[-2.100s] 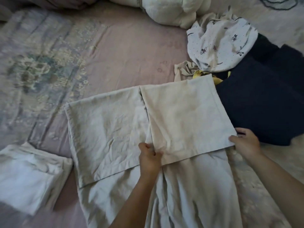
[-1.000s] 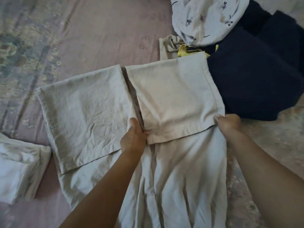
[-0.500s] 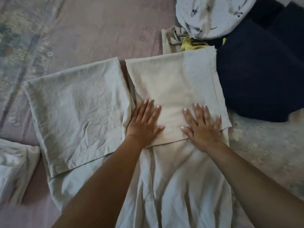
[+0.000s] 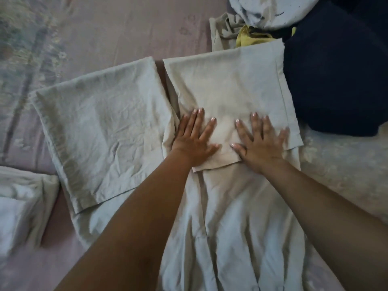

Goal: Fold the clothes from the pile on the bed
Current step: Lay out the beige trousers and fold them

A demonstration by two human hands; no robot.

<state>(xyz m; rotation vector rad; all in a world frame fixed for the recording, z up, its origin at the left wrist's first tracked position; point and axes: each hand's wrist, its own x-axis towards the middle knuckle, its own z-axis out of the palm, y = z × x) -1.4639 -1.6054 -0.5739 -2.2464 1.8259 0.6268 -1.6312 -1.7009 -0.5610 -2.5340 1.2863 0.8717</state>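
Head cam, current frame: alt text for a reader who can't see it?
Both hands, left hand and right hand, press flat with spread fingers on the folded-over flap of a beige garment spread on a pink bed. A pile of clothes lies at upper right, a folded white cloth at the left edge.

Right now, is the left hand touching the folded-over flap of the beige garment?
Touching. The head view shows the left hand lying flat, fingers spread, on the beige flap.
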